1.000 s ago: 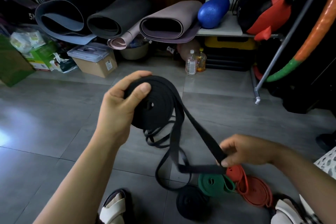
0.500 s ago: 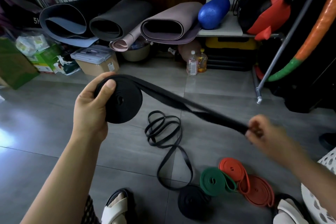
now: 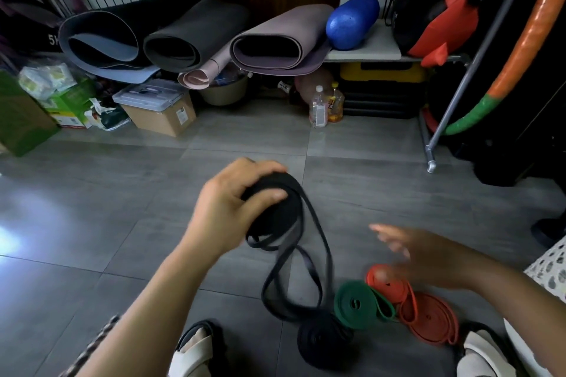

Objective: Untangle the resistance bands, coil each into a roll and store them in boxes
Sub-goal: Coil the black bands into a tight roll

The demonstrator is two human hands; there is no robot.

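Note:
My left hand (image 3: 228,208) grips a partly wound black band roll (image 3: 277,206) above the floor. The band's loose tail (image 3: 294,281) hangs from the roll in long loops down to the tiles. My right hand (image 3: 413,254) hovers to the right of the tail, blurred, fingers spread, holding nothing. On the floor near my feet lie a coiled black band (image 3: 321,338), a coiled green band (image 3: 355,304) and two orange-red bands (image 3: 428,320), one rolled and one a loose flat coil.
A cardboard box with a clear lidded case (image 3: 159,107) on top stands at the back left, beside rolled mats (image 3: 196,37). Two bottles (image 3: 326,105) stand on the floor by a shelf. A metal rack leg (image 3: 430,159) reaches the floor at right. My sandalled feet (image 3: 190,352) are at the bottom.
My right hand has let go of the stretched tail, which now hangs slack. My left hand has brought the roll rightward towards the middle.

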